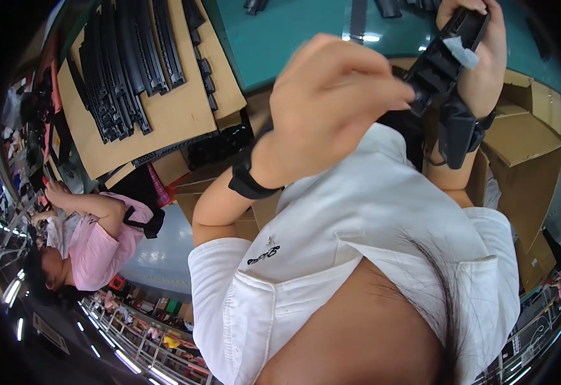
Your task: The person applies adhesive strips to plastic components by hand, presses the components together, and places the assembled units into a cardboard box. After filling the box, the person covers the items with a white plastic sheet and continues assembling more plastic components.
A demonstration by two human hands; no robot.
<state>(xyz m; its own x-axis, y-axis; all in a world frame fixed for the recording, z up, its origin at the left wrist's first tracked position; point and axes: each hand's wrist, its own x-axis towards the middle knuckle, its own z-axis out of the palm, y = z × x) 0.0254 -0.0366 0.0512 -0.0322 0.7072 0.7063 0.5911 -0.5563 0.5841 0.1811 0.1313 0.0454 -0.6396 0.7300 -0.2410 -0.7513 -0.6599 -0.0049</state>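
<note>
in the upper right, right hand (491,58) gripped black part (435,69); left hand (331,96), fingers pinched closed, apparently worked its end; next move needed steadiness.

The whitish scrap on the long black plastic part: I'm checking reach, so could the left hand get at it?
Probably yes: the whitish scrap lies uncovered on the black part, and nothing visible stands between it and the left hand close by.
</note>
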